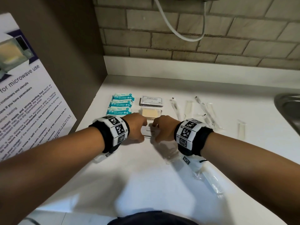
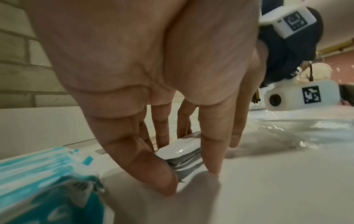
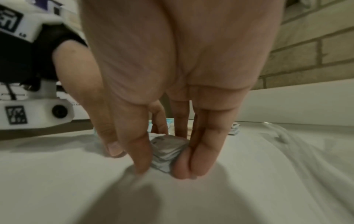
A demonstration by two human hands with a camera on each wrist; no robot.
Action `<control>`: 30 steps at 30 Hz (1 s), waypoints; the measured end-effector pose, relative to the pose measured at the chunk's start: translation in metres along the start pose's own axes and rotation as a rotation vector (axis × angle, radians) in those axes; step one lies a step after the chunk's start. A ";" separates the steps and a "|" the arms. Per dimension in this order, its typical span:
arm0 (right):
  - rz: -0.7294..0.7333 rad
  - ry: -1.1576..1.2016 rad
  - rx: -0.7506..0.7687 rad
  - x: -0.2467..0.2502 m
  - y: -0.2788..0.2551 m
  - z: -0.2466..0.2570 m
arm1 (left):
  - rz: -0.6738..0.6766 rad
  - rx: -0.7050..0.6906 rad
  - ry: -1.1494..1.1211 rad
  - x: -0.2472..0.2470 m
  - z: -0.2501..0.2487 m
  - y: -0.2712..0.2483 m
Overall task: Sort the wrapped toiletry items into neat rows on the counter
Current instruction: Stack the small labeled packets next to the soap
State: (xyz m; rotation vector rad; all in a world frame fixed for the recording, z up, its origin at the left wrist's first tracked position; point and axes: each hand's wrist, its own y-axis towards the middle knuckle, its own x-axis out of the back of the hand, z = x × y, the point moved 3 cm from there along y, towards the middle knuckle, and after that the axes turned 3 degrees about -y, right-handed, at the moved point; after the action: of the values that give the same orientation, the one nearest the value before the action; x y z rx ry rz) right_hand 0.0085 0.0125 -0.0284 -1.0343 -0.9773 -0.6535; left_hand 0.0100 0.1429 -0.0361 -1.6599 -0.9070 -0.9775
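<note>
here, from the head, the left hand (image 1: 137,127) and right hand (image 1: 164,129) bracket a small stack of white sachets (image 1: 148,131) on the counter (image 1: 146,176), just nearer than the soap bar (image 1: 149,113); wipes packs (image 1: 121,104) lie beyond the left hand. from the left wrist, thumb and fingers (image 2: 210,151) pinch the stack's (image 2: 184,154) grey-edged end. from the right wrist, fingertips (image 3: 201,159) and thumb clamp the silvery, layered stack (image 3: 166,153) against the counter.
</note>
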 end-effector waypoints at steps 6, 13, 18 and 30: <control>-0.009 -0.113 0.043 -0.002 0.005 0.007 | 0.013 0.003 0.074 -0.001 -0.005 0.004; -0.019 -0.119 0.059 -0.002 0.011 0.007 | 0.012 0.045 0.040 -0.001 0.000 0.007; -0.035 -0.090 0.037 -0.002 0.016 0.004 | 0.014 0.052 0.042 -0.001 -0.001 0.010; -0.030 -0.029 0.040 0.000 0.013 -0.004 | 0.023 0.030 0.024 0.003 0.001 0.010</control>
State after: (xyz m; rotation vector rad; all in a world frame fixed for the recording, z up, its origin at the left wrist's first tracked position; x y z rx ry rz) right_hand 0.0204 0.0139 -0.0347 -0.9979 -1.0287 -0.6433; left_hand 0.0201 0.1417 -0.0375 -1.6269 -0.8811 -0.9615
